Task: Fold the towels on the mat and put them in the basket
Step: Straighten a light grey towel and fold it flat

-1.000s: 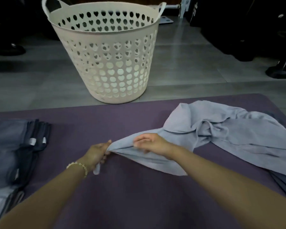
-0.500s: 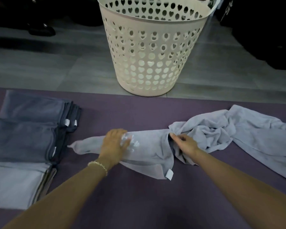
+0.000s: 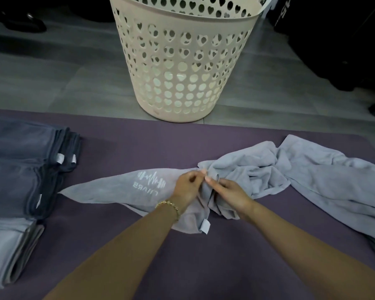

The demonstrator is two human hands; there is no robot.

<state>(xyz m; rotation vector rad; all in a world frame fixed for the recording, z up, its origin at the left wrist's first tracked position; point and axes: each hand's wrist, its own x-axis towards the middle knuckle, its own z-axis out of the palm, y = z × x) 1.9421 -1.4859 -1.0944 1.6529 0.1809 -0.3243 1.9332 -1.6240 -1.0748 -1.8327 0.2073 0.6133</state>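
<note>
Both my L hand (image 3: 185,187) & R hand (image 3: 229,193) have fingers curled, pinching the bunched edge of the grey towel (image 3: 121,187) at frame centre on the mat (image 3: 203,267), basket (image 3: 182,72) upper centre; risk: pulling drags the crumpled heap (image 3: 312,169) at right along, I think.

Crumpled on the purple mat (image 3: 182,267), right of centre: pale grey towel (image 3: 258,176), one corner drawn flat leftward with white printed logo (image 3: 152,180) up, white tag (image 3: 205,226) at the near edge; pinched at its bunched middle by left hand (image 3: 187,187) and right hand (image 3: 229,193). Stacked at the mat's left edge: folded towels (image 3: 20,169), dark grey to pale; upright on the floor (image 3: 52,83) just beyond the mat: cream basket (image 3: 177,68) with heart-shaped holes.
</note>
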